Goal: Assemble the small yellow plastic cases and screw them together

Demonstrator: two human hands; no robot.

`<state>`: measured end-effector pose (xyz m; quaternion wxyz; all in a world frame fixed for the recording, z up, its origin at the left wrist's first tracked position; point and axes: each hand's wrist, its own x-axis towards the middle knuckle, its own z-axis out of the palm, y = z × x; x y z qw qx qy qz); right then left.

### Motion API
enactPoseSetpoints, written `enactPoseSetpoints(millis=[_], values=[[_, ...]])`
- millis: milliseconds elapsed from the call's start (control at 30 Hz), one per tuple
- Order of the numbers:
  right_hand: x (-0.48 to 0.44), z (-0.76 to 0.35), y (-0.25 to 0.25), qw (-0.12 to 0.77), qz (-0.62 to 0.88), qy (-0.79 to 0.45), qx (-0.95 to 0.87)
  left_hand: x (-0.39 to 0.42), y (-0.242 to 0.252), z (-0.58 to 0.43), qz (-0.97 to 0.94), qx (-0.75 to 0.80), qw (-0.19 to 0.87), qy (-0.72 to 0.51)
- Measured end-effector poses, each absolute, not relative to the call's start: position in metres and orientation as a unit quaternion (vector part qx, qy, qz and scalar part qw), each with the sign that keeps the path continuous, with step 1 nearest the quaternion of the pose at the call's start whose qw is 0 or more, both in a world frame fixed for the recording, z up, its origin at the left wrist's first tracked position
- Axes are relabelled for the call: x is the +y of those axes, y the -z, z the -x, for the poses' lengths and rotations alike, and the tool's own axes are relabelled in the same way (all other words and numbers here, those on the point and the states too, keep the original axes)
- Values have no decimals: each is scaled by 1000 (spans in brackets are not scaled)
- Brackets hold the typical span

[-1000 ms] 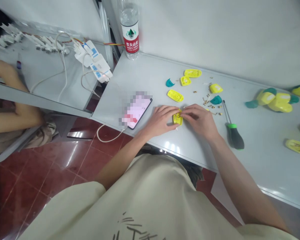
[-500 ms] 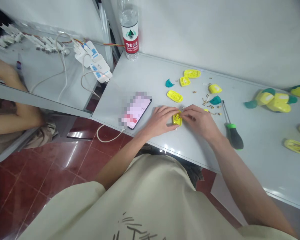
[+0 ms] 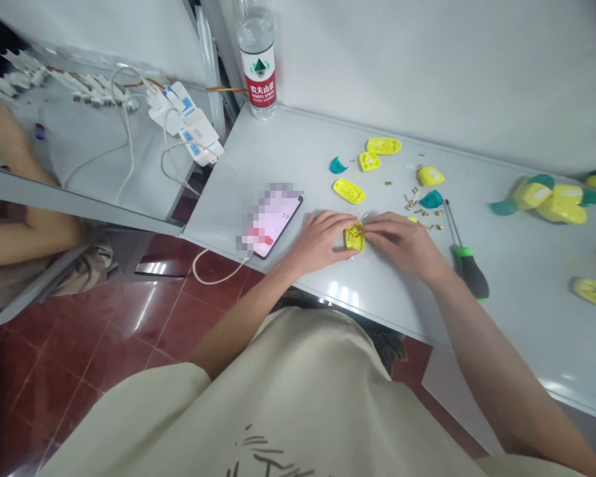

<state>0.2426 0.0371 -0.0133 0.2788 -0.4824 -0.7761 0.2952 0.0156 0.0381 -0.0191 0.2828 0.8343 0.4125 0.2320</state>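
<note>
A small yellow plastic shell (image 3: 354, 237) with brass bits in it sits at the table's front edge, gripped between my hands. My left hand (image 3: 320, 242) holds its near side, and the fingertips of my right hand (image 3: 402, 245) press on its top. Loose brass inserts (image 3: 408, 202) lie just beyond my right hand, among a teal plastic piece (image 3: 431, 199) and a yellow shell (image 3: 430, 175). Further yellow shells (image 3: 348, 191) and a teal crescent (image 3: 338, 165) lie ahead of my left hand. A black-handled screwdriver (image 3: 469, 271) lies to the right of my right hand.
A phone (image 3: 273, 222) with a blurred screen lies left of my hands, its cable hanging over the edge. A water bottle (image 3: 256, 59) stands at the wall. Assembled yellow-and-teal pieces (image 3: 541, 202) lie at the right. A co-worker's hand (image 3: 0, 132) rests at a neighbouring table.
My right hand has flattened slightly and shifted on the yellow shell. The view has drifted a little, and the co-worker's hand has moved up and to the left.
</note>
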Motion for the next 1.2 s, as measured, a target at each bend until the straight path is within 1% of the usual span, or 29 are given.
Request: enactPoseSetpoints(millis=[200, 300, 500, 733, 900, 1033, 1100, 1200], values=[[41, -241, 6, 250, 548, -403, -689, 39, 17, -16, -830, 419, 293, -225], [46, -235, 1, 234, 579, -438, -646, 39, 16, -17, -828, 422, 298, -218], [60, -227, -9, 144, 613, -487, -605, 39, 19, -17, -829, 417, 296, -228], [80, -212, -22, -19, 636, -385, -669, 40, 22, -17, -833, 414, 293, -222], [86, -202, -29, -91, 630, -374, -674, 39, 23, -17, -835, 408, 288, -232], [85, -207, -26, -88, 638, -377, -666, 39, 25, -17, -837, 404, 276, -244], [82, -212, -22, -62, 634, -398, -660, 39, 25, -17, -839, 403, 270, -245], [77, -219, -20, 2, 609, -464, -644, 36, 23, -17, -845, 403, 253, -246]])
